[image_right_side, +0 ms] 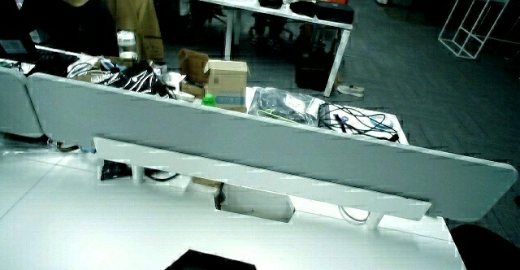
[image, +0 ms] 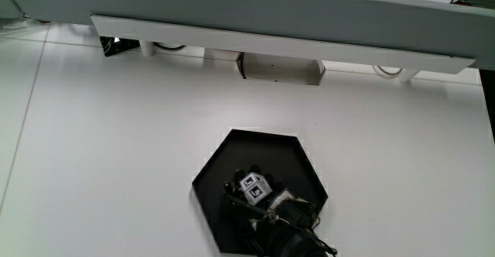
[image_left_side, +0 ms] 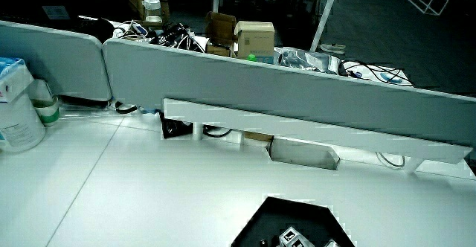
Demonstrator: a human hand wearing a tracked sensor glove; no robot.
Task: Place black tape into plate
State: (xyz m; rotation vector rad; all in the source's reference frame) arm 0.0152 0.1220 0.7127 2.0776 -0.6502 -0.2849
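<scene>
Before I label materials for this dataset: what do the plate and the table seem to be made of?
The plate looks like matte black plastic or coated metal: a hexagon with a thin raised rim and no glare. The table looks like smooth white laminate, showing a soft sheen and thin seam lines. The hand hovers over the plate.

Black tape: not made out; my hand [image: 259, 189] covers part of the plate [image: 232, 152] (black on black). My forearm: cut off at the frame edge. Plate in a side view [image_left_side: 277, 210]: partly cropped.
</scene>
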